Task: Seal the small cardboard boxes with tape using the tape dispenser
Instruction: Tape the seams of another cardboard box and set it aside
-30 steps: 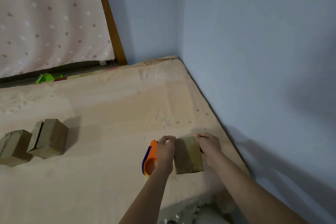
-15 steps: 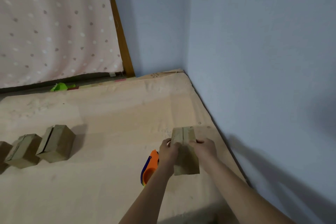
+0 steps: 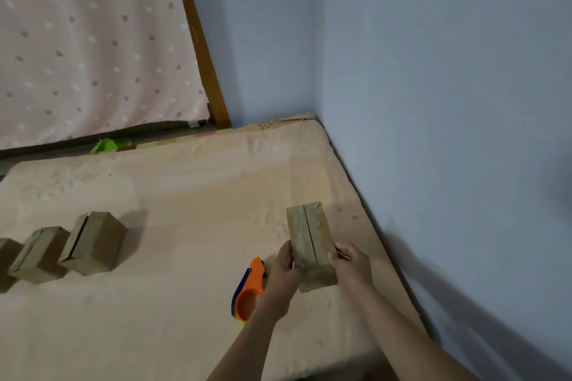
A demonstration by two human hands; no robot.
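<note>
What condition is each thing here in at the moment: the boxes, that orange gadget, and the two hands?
Held box: gripped on both sides, flap seam up, untaped.
Left hand: grips box.
Right hand: grips box.
Tape dispenser: lying on mattress, unused.
Nearest spare box: flaps slightly open.

I cannot read any words, numbers or signs from here. The small brown cardboard box (image 3: pixel 311 244) with a slit down its top has no print that I can see. The three plain brown cardboard boxes in a row (image 3: pixel 93 243) have no labels that I can make out. The orange and blue plastic tape dispenser (image 3: pixel 247 291) shows no brand name. The pink cloth with grey and white spots (image 3: pixel 93 40) has only spots, no letters. The tan bed cover (image 3: pixel 154 303) has faint flower shapes, but no writing.
</note>
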